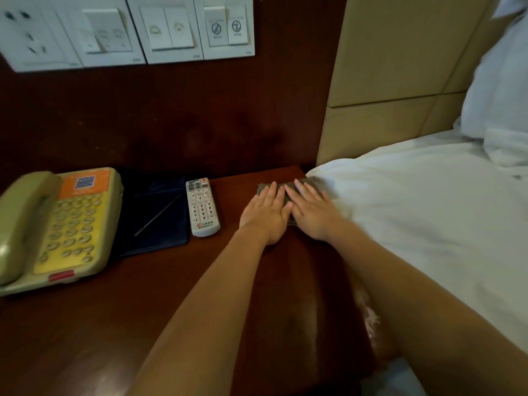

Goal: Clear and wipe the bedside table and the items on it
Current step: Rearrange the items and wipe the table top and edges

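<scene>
At the table's (143,310) far right corner, the left hand (267,212) and right hand (310,211) press straight-fingered on a grey cloth (286,197) lying crosswise, its long edge along the wall.

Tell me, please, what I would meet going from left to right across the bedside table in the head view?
In order: telephone → dark folder → remote control → left hand → right hand → white bedding.

Forearms, left hand (265,214) and right hand (310,211) are bare.
</scene>
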A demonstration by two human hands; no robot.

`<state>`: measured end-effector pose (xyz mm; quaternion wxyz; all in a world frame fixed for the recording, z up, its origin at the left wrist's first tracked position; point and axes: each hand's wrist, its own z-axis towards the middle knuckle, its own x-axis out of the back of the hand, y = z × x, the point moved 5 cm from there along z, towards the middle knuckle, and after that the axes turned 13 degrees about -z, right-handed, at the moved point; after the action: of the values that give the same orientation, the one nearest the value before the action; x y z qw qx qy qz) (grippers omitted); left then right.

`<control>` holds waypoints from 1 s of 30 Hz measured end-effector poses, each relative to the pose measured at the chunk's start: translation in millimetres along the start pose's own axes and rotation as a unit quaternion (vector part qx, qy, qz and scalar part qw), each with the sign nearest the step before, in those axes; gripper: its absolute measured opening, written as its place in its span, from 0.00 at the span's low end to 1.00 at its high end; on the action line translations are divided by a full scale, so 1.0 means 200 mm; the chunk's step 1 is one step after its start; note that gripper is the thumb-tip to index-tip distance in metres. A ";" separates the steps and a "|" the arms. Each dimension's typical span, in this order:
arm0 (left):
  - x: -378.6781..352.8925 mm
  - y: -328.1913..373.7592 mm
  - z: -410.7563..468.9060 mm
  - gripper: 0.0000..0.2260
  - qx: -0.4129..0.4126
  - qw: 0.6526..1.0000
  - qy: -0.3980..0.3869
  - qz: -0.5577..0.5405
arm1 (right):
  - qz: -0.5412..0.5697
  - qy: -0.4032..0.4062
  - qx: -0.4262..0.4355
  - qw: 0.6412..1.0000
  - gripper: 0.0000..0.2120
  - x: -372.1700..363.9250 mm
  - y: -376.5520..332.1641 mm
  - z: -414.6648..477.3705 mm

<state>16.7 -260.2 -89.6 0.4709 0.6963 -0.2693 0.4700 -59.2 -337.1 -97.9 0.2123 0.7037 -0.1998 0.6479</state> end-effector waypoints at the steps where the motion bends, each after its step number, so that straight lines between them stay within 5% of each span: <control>1: -0.02 0.03 -0.07 0.24 -0.005 1.000 -0.004 -0.002 | -0.003 0.000 -0.002 1.000 0.25 -0.01 0.00 -0.08; 7: -0.17 0.25 -0.54 0.25 -0.023 0.999 -0.032 -0.005 | -0.024 -0.028 -0.019 0.999 0.27 -0.05 -0.05 -0.64; 12: -0.24 0.37 -0.92 0.24 -0.015 0.999 -0.051 0.011 | -0.034 -0.041 -0.025 0.998 0.45 -0.06 -0.14 -1.02; 17: -0.26 0.39 -1.14 0.31 -0.005 0.998 -0.062 0.014 | -0.025 -0.048 -0.017 0.998 0.46 -0.07 -0.24 -1.19; 19: -0.25 0.39 -1.18 0.44 -0.001 0.998 -0.061 0.005 | -0.028 -0.044 -0.013 0.999 0.46 -0.07 -0.27 -1.20; 21: -0.26 0.38 -1.17 0.47 0.007 0.999 -0.049 -0.003 | -0.034 -0.039 -0.003 0.999 0.45 -0.06 -0.27 -1.19; 27: -0.19 0.21 -1.00 0.44 0.016 1.000 -0.005 0.004 | -0.017 -0.035 0.023 0.999 0.37 -0.03 -0.33 -0.94; 30: -0.12 0.09 -0.83 0.29 0.035 0.999 0.029 0.009 | -0.008 -0.024 0.024 0.999 0.25 0.00 -0.36 -0.71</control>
<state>-74.7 -118.9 -84.5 0.4501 0.6960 -0.2452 0.5029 -137.2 -198.5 -91.3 0.1962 0.7258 -0.1837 0.6333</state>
